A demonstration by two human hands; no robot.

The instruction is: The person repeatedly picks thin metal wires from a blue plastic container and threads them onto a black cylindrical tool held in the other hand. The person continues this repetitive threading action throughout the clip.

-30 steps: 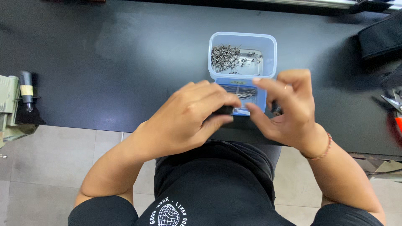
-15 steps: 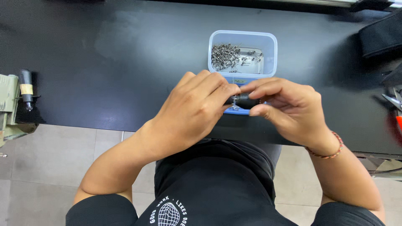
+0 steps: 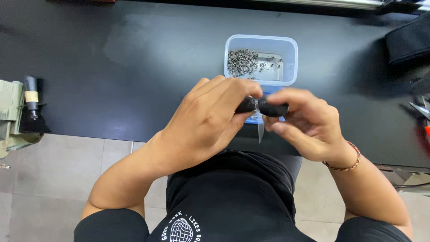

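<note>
The left hand (image 3: 206,121) and the right hand (image 3: 304,123) are meeting over the near edge of the black tabletop (image 3: 112,67), the fingers of both clamping on a small black cylindrical part (image 3: 264,106) that is lying crosswise between them, just at 6 o'clock of the clear plastic box (image 3: 261,45). That box is sitting on the tabletop with a heap of small metal pieces (image 3: 242,62) resting in its 9 o'clock half. A black pouch (image 3: 410,40) is lying well apart at 2 o'clock, and a dark-handled tool (image 3: 30,101) is standing at the far 9 o'clock edge.
</note>
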